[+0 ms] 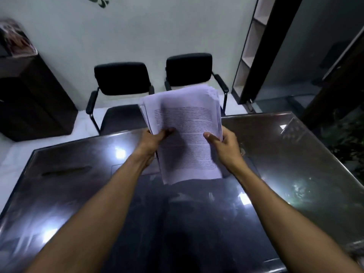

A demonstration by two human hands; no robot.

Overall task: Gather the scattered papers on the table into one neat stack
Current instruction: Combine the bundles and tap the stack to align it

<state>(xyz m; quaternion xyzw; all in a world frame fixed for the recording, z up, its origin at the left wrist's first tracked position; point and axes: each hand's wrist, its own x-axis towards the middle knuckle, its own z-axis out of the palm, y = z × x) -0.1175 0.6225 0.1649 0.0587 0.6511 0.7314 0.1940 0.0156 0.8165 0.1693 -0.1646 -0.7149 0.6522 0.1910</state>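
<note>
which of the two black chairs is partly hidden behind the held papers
The right chair: the top of the paper stack, held by both hands, covers its seat. The left chair shows backrest and most of its seat.

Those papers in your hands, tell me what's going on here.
A person holds a bundle of printed papers above a dark glossy table. The left hand grips its left edge, the right hand its right edge, thumbs on top. The sheets look gathered but their edges are still fanned, not squared. Two black chairs stand beyond the table.
</note>
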